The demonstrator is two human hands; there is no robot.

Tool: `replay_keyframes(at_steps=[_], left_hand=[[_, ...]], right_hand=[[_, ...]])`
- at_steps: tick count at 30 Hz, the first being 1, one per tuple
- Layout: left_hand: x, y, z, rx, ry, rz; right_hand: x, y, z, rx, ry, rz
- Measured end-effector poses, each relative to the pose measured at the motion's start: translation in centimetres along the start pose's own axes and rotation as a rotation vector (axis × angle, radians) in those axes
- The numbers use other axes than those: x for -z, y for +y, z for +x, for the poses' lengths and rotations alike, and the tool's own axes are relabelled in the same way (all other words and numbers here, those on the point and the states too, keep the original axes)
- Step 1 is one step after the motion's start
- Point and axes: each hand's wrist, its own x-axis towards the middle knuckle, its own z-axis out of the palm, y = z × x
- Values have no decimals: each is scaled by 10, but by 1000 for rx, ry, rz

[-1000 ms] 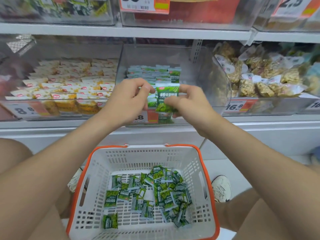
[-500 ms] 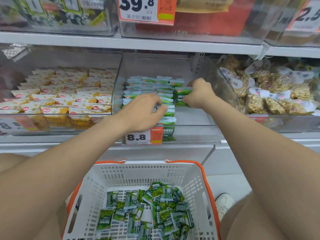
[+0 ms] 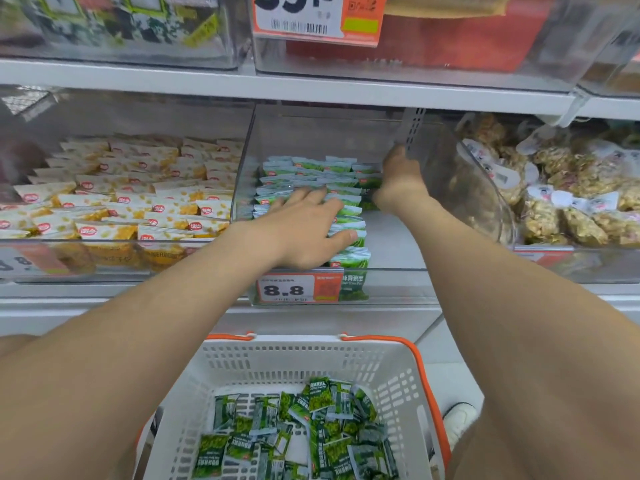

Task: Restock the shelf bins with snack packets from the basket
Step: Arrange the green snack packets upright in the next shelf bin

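A clear shelf bin point(image 3: 322, 133) in the middle holds rows of green snack packets point(image 3: 308, 168). My left hand point(image 3: 304, 230) lies flat on the front rows with its fingers spread. My right hand point(image 3: 401, 181) reaches deeper along the bin's right side. Its fingers curl down on a green packet point(image 3: 370, 194) at the right end of a back row, and the fingertips are hidden. Below the shelf stands a white basket with an orange rim point(image 3: 384, 368). Several loose green packets point(image 3: 311, 431) lie in it.
A price tag reading 8.8 point(image 3: 287, 289) hangs on the bin's front. The left bin holds yellow and white packets point(image 3: 138, 192). Clear bags of pale snacks point(image 3: 571, 209) fill the right bin. An upper shelf board point(image 3: 311, 90) runs close overhead. A white shoe point(image 3: 457, 420) is beside the basket.
Both hands came apart and went into the bin. My left hand settled flat on the front rows. My right hand carried its packet further back along the right side.
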Motion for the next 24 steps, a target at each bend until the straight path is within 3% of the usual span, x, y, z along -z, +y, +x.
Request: replay_keyframes(at_steps=[2, 4, 7, 11, 14, 20, 24], left_hand=[[0, -2, 0, -10, 30, 8], [-2, -4, -1, -25, 49, 15], [-3, -6, -5, -52, 50, 15], [0, -11, -11, -93, 127, -5], [3, -9, -17, -73, 233, -29], [5, 14, -34, -103, 510, -139], [6, 38, -66, -179, 662, -245]], right_hand=[[-1, 5, 3, -47, 27, 63], [-3, 8, 6, 58, 42, -40], [-5, 10, -2, 220, -49, -173], [7, 12, -24, 281, -187, -132], [23, 14, -48, 285, -178, -57], [57, -2, -128, 391, 100, 113], [82, -6, -194, 449, -81, 111]])
